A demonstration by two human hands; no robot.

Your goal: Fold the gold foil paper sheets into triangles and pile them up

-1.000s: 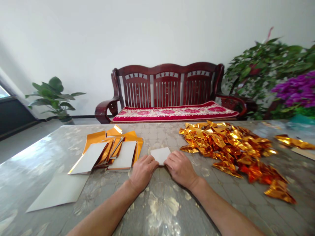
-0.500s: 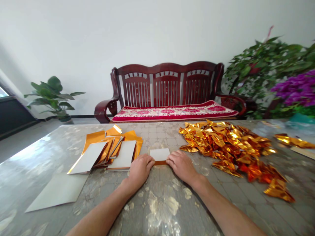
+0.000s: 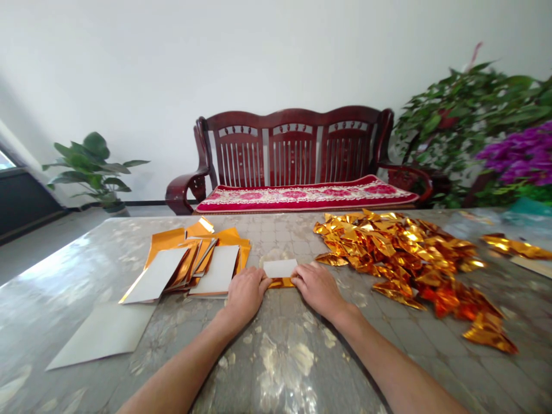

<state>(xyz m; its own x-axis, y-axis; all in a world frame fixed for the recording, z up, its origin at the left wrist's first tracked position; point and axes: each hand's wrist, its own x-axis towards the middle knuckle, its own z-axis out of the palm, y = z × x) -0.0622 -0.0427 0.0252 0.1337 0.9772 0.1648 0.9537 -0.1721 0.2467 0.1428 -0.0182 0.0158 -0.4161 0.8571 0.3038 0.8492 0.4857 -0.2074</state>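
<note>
Gold-foil paper sheet (image 3: 280,273) lies on the marbled table (image 3: 293,356), white side up with a gold strip along its near edge, between both hands. Left hand (image 3: 245,296) and right hand (image 3: 317,290) press in from its two ends, fingertips pinching the strip (a narrow hold, the sheet flat on the surface). Folded gold-and-white sheets (image 3: 194,259) lie just beyond the left hand; a heap of crinkled gold foil triangles (image 3: 401,259) lies right of the right hand.
</note>
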